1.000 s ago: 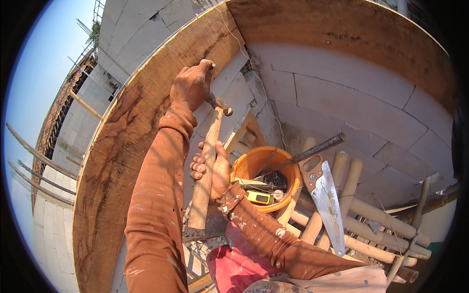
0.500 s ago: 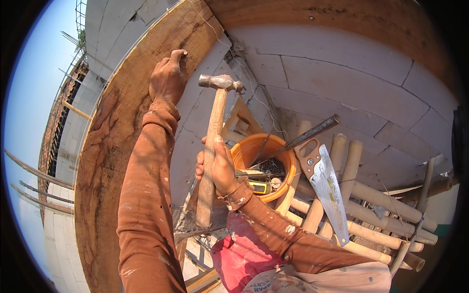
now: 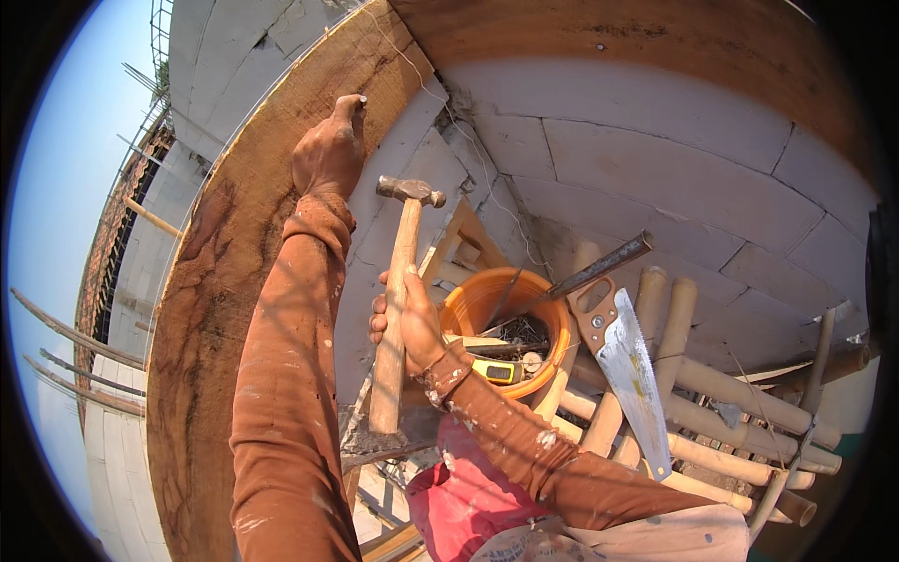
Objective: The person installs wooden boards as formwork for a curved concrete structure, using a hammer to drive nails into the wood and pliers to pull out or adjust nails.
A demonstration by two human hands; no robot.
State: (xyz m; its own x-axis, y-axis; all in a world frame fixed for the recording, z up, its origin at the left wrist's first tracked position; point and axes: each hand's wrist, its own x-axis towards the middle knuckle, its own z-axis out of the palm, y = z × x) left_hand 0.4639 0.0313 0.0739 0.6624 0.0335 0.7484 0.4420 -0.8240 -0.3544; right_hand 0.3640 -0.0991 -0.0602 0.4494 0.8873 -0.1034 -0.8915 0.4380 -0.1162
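My left hand (image 3: 328, 155) is closed at the upper part of a long, brown-stained wooden board (image 3: 208, 272). Between its fingertips it pinches a nail (image 3: 363, 99), of which just the pale round head shows; the shank is hidden. Lower and to the right, my right hand (image 3: 417, 326) wraps round the wooden handle of a ball-peen hammer (image 3: 403, 248). The hammer stands nearly upright in my grip, its metal head below and to the right of the nail, apart from it.
An orange bucket (image 3: 565, 323) holds a yellow tape measure (image 3: 498, 372), dark loose bits and a metal bar (image 3: 604, 264). Beside it rests a handsaw (image 3: 629, 375) over bamboo poles (image 3: 721, 421). Grey block walls (image 3: 646, 164) meet in a corner; a second board (image 3: 646, 33) runs along the top.
The hammer's head has dropped and the hammer tilts slightly more away from me. My left hand keeps its pinch on the nail. The whole view has shifted a little.
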